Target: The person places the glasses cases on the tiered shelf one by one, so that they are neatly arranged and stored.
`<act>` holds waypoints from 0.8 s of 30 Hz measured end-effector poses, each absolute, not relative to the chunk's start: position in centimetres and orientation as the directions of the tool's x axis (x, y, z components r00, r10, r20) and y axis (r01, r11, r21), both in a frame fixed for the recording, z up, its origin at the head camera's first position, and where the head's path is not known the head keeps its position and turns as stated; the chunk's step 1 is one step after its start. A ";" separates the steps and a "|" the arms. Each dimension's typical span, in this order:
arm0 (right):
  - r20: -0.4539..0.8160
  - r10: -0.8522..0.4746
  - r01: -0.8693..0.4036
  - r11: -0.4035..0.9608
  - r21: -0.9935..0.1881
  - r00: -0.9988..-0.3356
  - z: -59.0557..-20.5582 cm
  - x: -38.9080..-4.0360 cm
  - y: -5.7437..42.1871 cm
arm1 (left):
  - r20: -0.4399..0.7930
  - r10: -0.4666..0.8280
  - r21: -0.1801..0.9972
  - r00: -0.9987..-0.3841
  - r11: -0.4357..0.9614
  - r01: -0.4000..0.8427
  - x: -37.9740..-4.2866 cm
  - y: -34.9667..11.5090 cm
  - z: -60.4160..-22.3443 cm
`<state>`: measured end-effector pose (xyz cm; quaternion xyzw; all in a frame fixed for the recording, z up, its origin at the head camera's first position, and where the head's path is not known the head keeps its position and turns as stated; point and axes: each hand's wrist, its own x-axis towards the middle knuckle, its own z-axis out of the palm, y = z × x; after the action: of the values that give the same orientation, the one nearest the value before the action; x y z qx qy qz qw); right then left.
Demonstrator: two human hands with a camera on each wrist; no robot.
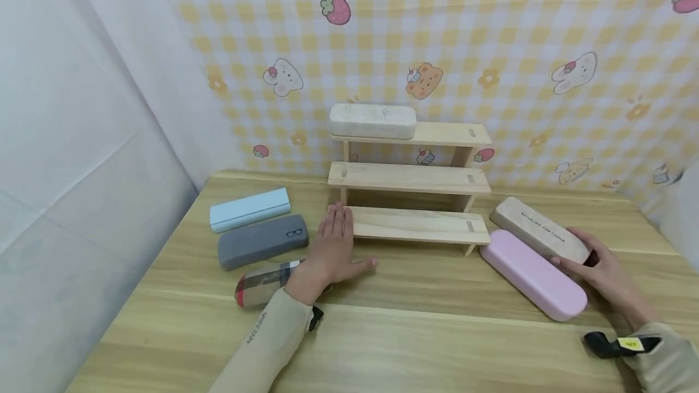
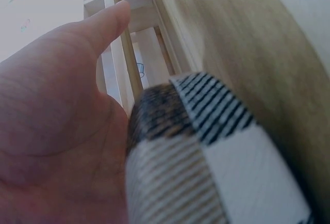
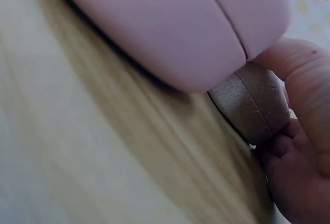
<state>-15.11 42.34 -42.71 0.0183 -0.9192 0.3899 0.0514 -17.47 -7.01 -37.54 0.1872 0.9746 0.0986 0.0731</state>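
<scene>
My right hand [image 1: 606, 275] grips the near end of a beige glasses case [image 1: 540, 229] with dark lettering, thumb on one side and fingers on the other. Close beside it lies a pink glasses case [image 1: 532, 275], which also fills the top of the right wrist view. With straight fingers, my left hand [image 1: 333, 253] touches the left end of the lowest step of a wooden three-tier rack [image 1: 415, 223]. Under the left wrist sits a plaid glasses case [image 1: 262, 287], partly hidden by the arm in the head view and large in the left wrist view.
A white marbled case [image 1: 373, 121] stands at the left of the rack's top step. On the table's left lie a light blue case [image 1: 250, 209] and a grey case [image 1: 262, 241] with a glasses print. Behind the wooden table [image 1: 415, 350] hangs a yellow checked cloth [image 1: 382, 41].
</scene>
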 end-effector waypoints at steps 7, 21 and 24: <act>0.097 0.047 -0.035 0.712 -0.702 -0.994 -42.4 -15.4 42.2 | -0.101 0.363 0.223 -0.926 0.916 0.335 -17.6 -7.1 -37.7; 0.138 0.057 -0.081 0.574 -0.815 -0.989 -42.7 -14.8 43.0 | -0.102 0.378 0.240 -0.920 0.907 0.346 -17.6 -7.0 -38.2; 0.174 0.053 -0.115 0.562 -0.819 -0.983 -42.2 -14.8 43.3 | -0.107 0.380 0.231 -0.919 0.908 0.349 -17.7 -7.0 -38.2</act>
<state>-14.78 43.26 -42.23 0.0177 -0.8791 0.4679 0.0895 -17.66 -6.98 -38.21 0.1871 0.9739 0.1042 0.0752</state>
